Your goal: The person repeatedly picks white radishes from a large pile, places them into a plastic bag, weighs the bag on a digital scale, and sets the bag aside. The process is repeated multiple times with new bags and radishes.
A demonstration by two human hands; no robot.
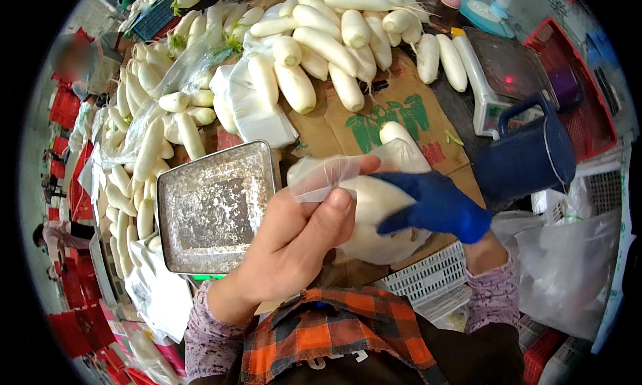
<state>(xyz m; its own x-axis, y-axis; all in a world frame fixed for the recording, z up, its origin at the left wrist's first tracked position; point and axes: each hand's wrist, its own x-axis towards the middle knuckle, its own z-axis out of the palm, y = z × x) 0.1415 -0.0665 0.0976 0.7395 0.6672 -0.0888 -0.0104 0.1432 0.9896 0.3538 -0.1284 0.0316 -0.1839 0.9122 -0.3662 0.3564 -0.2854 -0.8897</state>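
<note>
My bare left hand (296, 244) pinches the gathered edge of a thin clear plastic bag (321, 177) between thumb and fingers. A blue knit glove covers my right hand (434, 204), which grips a thick white radish (378, 197) from the right side. The bag film hangs around and below this radish; how far it is inside cannot be told. Just beyond my hands, another white radish (396, 132) lies over the printed cardboard (331, 126), partly behind bag film. Left of my left hand is a worn metal weighing pan (215, 209).
Many white radishes (321, 49) are heaped at the back and left, some by white plastic bags (263, 116). A digital scale (511, 64), a dark blue jug (526, 149) and a red crate (592, 119) stand right. A white plastic crate (431, 274) sits below my right hand.
</note>
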